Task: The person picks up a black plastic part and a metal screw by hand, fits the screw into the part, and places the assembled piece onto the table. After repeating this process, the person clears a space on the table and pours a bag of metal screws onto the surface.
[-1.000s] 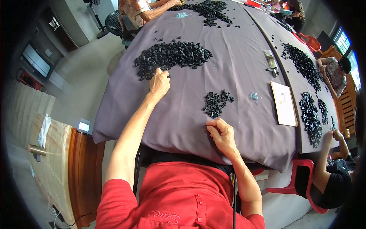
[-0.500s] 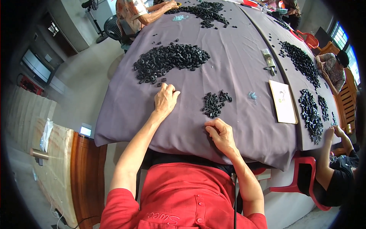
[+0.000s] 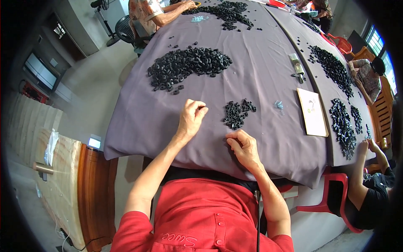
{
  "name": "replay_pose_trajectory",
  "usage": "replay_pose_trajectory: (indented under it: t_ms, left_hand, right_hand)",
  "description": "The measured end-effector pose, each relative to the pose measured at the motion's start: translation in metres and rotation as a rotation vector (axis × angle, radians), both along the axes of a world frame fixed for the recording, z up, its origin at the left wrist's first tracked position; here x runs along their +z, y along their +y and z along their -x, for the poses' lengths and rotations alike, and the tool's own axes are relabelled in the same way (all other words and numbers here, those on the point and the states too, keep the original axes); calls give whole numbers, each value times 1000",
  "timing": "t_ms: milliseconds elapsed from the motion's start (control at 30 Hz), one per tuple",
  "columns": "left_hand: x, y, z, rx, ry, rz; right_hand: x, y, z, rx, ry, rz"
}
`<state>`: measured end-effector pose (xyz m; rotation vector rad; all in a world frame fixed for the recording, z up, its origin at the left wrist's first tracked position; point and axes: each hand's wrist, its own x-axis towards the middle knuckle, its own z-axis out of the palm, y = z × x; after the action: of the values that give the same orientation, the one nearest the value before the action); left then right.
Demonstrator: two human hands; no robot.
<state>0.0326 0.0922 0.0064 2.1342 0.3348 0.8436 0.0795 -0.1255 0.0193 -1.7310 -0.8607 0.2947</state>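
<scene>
Viewing the table (image 3: 138,126) from above, we saw the left hand (image 3: 191,117) resting on the purple cloth with its fingers curled and pressed together; whether they pinched a ring we could not tell. The right hand (image 3: 243,147) lay near the table's near edge, fingertips drawn together on the cloth, their contents likewise hidden. The small cluster of black rings (image 3: 236,113) lay between and just beyond the two hands, with the large heap of black rings (image 3: 187,67) farther off to the left.

We judged that loose rings at the rim of the small cluster could roll toward the draped near edge and drop to the floor, should a wrist sweep across them. A tug on the cloth by either forearm might also shift both piles.

To the right lay a flat cream card (image 3: 312,112), rectangular, with small coloured marks. Beyond it rested a slim grey oblong packet (image 3: 297,66). A small clear, glinting scrap (image 3: 279,104) sat between cluster and card. Other people's hands worked at the far and right edges.
</scene>
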Motion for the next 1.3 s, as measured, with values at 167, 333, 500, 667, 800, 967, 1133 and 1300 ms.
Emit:
replay_pose_trajectory:
  t_ms: [167, 333, 500, 667, 800, 967, 1133, 1300]
  left_hand:
    - [-6, 6, 8, -31, -1, 18]
    - [-5, 7, 10, -75, -4, 163]
    - [25, -32, 10, -206, -117, 399]
    - [-8, -47, 14, -264, -54, 578]
    - [-9, -49, 18, -261, -65, 516]
    - [-13, -49, 19, -242, -85, 505]
    - [-11, -52, 17, -230, -44, 397]
    - [-8, -52, 17, -221, -32, 221]
  right_hand:
    - [-4, -1, -2, 7, -46, 5]
    - [-6, -1, -3, 13, -90, -26]
    - [2, -3, -2, -19, 137, -18]
    - [9, -10, -13, -201, 120, -84]
    - [0, -23, -37, -316, 64, -31]
    - [6, -14, -38, -255, -281, 51]
    - [2, -2, -45, -169, -385, 175]
    - [-4, 4, -42, -162, -526, 211]
